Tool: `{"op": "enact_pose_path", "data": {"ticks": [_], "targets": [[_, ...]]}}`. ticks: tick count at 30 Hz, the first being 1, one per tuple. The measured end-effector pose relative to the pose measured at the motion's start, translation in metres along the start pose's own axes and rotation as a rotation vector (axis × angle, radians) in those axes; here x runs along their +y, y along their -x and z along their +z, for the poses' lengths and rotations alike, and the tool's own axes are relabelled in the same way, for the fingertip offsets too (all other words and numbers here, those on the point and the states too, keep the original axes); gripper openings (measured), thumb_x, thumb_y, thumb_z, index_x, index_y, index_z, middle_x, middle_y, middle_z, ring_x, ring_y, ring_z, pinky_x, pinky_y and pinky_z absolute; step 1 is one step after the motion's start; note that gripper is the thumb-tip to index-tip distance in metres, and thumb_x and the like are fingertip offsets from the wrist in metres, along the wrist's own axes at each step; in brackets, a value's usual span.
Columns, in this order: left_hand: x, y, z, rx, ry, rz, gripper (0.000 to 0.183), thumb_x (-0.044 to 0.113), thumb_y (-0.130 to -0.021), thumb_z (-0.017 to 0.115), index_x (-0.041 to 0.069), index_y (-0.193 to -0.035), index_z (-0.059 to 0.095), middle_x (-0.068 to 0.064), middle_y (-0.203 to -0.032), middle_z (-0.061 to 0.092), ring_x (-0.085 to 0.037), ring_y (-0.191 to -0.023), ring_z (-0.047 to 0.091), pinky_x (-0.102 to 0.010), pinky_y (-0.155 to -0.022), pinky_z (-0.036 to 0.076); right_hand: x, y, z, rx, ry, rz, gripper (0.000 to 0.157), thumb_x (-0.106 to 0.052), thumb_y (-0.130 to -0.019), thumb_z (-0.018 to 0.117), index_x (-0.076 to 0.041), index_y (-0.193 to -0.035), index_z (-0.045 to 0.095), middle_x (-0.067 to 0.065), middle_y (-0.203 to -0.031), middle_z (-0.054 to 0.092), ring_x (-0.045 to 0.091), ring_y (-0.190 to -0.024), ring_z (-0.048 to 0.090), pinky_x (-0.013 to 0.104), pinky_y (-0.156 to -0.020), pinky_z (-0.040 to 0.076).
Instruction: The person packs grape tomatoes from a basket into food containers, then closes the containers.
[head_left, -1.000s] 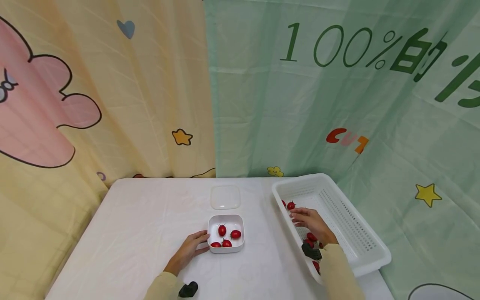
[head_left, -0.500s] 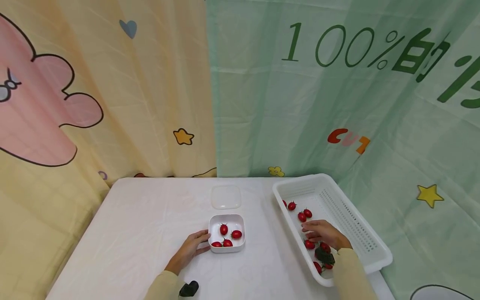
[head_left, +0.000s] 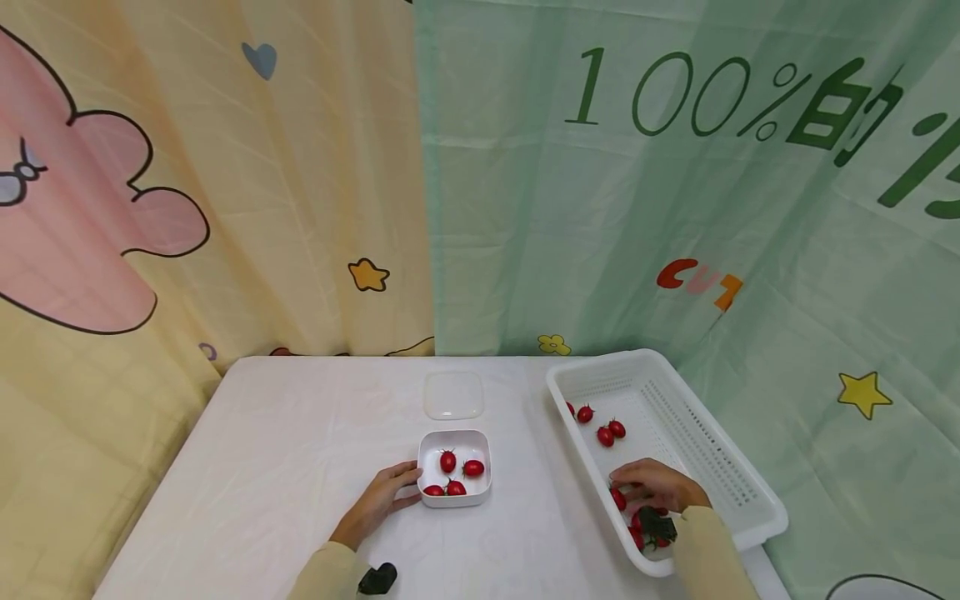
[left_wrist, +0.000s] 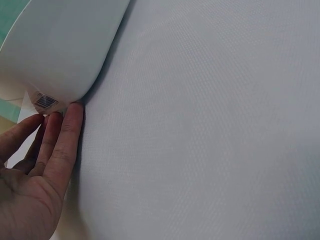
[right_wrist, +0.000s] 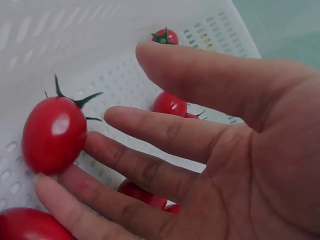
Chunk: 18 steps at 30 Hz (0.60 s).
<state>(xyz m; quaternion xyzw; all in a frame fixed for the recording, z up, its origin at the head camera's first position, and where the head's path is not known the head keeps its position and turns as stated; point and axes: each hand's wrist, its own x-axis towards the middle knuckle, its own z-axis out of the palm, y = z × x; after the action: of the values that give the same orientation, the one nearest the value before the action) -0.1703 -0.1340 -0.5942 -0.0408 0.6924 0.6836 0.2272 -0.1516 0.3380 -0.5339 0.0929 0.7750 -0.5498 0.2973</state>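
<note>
I'm resting the left hand (head_left: 378,498), fingers extended, against the box (head_left: 454,502), where four tomatoes (head_left: 447,462) are lying. The right hand (head_left: 660,484) is hovering inside the basket (head_left: 660,417), fingers spread, gripping nothing; a tomato (right_wrist: 54,135) is sitting at its fingertips, contact unclear from here. A clumsy nudge could be sending it rolling; too hard a left push could be sliding the box.

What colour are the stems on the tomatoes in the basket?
Green stems, showing best in the right wrist view.
</note>
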Motion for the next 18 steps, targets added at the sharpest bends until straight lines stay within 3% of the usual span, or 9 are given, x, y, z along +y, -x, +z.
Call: {"op": "enact_pose_path", "data": {"ticks": [8,18], "targets": [[0.001,0.001,0.0,-0.003,0.017,-0.008,0.06,0.027,-0.097,0.057,-0.014,-0.137,0.039,-0.024,-0.128,0.053,-0.026,-0.108,0.056,-0.043,-0.092,0.053,0.001,-0.003,0.002,-0.101,-0.062,-0.031,0.035,-0.016,-0.096,0.058,0.011,-0.118,0.06,0.007,-0.103,0.068,0.024,-0.091,0.068,0.044,-0.084,0.057],[0.0,-0.001,0.001,0.001,0.0,-0.002,0.063,0.031,-0.097,0.057,-0.013,-0.138,0.038,-0.026,-0.132,0.05,-0.029,-0.112,0.056,-0.042,-0.092,0.053,0.0,-0.014,0.003,-0.237,-0.046,-0.118,0.047,-0.013,-0.095,0.059,0.019,-0.128,0.047,0.01,-0.112,0.065,0.02,-0.095,0.065,0.042,-0.087,0.055]]}}
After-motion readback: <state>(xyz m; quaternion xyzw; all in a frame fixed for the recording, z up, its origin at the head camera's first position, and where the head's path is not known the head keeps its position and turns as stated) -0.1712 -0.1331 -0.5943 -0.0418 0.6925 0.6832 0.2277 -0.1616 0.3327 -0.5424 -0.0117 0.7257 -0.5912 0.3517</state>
